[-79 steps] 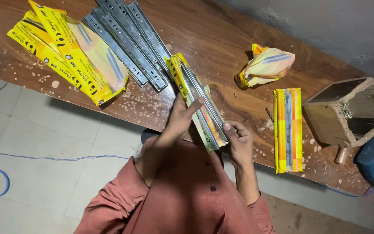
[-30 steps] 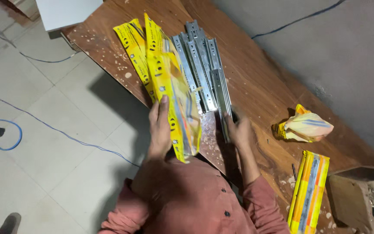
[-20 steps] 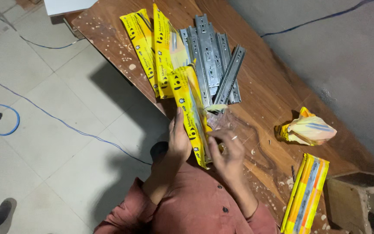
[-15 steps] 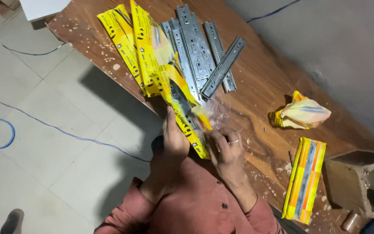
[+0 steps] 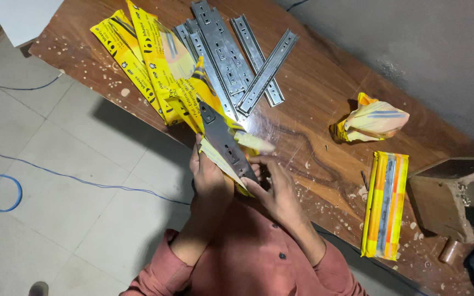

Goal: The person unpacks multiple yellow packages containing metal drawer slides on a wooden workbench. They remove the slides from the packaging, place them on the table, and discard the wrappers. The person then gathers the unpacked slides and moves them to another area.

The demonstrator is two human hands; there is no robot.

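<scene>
Your left hand (image 5: 210,178) and right hand (image 5: 277,189) both grip the metal rail (image 5: 227,143) in its yellow wrapper (image 5: 215,156). Its long axis runs up-left away from both hands; left hand nearer.

— What is the person wearing?
— A dusty-red, long-sleeved shirt (image 5: 248,257) with small dark buttons down the front.
— And the sleeves?
— Pushed up the forearms, bunched near the elbows. The left hand (image 5: 210,178) and right hand (image 5: 278,189) are bare, with no gloves.
</scene>
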